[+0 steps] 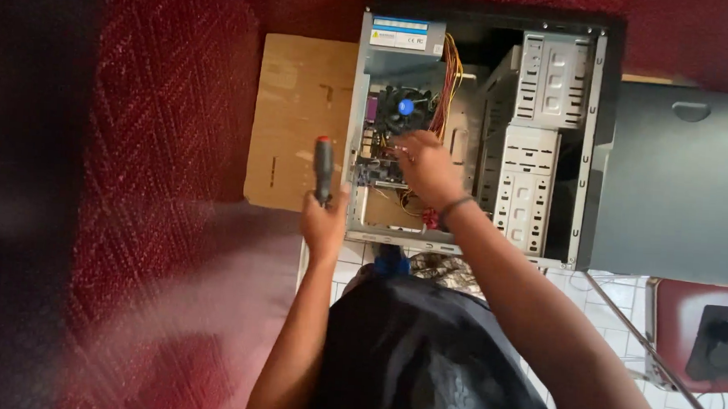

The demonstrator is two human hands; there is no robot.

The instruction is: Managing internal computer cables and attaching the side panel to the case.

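Red patterned carpet [152, 135] lies wide and bare at the left. Near the person, the left hand [323, 223] is closed around a screwdriver [323, 169], upright just beside the case's near-left edge. Farther, the right hand [426, 168], fingers bent together, touches the board inside the open computer case [587, 150]. Deeper sits a cooler fan [404, 107] with orange wires [447, 84]. Cardboard [298, 118] lies under the case's left edge.

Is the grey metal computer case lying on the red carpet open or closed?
Open: the grey metal computer case has its side off, showing the round black cooling fan, and the right hand reaches inside.
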